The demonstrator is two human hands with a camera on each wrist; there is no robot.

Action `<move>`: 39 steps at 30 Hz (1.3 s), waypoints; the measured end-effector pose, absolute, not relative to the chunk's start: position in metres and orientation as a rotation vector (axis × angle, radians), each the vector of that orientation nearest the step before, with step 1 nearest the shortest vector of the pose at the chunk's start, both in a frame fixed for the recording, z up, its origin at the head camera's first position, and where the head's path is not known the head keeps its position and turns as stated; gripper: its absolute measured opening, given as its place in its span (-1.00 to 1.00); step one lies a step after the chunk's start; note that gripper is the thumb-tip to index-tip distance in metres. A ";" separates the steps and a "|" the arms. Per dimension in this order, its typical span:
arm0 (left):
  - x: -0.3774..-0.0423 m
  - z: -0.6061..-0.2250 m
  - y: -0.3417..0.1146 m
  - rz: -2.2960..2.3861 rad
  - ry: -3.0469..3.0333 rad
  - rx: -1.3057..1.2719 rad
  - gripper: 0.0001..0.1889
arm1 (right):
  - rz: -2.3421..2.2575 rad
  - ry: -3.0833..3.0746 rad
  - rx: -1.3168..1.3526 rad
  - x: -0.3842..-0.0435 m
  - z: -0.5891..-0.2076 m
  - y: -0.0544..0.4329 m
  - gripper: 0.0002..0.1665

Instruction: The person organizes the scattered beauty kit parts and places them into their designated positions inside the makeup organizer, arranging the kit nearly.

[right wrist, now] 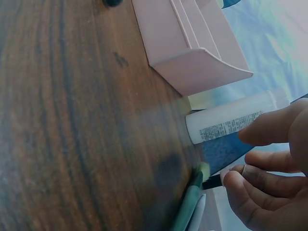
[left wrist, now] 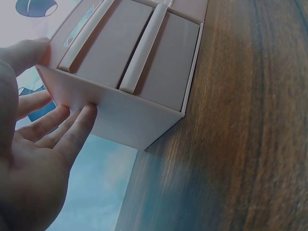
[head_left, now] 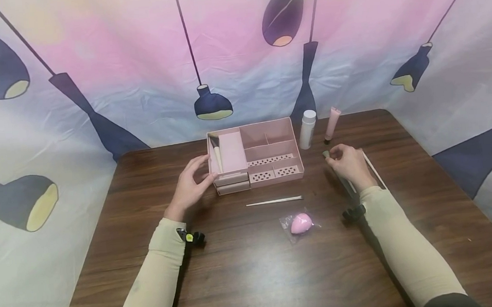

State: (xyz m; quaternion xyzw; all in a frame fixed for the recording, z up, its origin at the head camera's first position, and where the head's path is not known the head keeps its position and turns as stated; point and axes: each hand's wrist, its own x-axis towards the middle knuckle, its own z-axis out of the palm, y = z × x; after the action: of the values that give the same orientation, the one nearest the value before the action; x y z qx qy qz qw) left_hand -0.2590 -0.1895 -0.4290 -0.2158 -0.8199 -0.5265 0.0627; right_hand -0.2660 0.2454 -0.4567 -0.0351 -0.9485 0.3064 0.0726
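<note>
A pink desk organizer [head_left: 270, 134] stands toward the back of the table. My left hand [head_left: 191, 185] is at its left end; in the left wrist view the thumb lies at the front corner and fairly straight fingers [left wrist: 79, 120] touch the side wall. My right hand [head_left: 349, 164] hovers with loosely bent fingers over a green-handled brush [right wrist: 186, 209] lying on the table. A gap shows between thumb and fingers, with nothing seen in it. A white brush [head_left: 375, 169] lies beside that wrist. Beyond the fingers stands a pink tube [head_left: 332, 122] with a dark cap.
A white bottle [head_left: 307, 129] stands right of the organizer. A brush [head_left: 217, 156] lies in the organizer's left compartment. In front are a thin pale brush [head_left: 274, 201] and a pink makeup sponge [head_left: 301, 223] in clear wrapping. A patterned cloth [head_left: 248, 75] hangs behind the table.
</note>
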 end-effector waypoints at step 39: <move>-0.257 -0.428 -0.190 -1.591 -2.476 -0.660 -0.41 | 0.766 -2.998 -0.139 -0.260 -0.469 0.248 -0.58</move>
State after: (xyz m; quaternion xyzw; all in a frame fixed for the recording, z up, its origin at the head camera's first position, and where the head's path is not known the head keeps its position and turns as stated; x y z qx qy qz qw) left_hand -0.2572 -0.1898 -0.4280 -0.2185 -0.8192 -0.5266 0.0627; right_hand -0.2601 0.2476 -0.4691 -0.0447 -0.9677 0.2471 0.0221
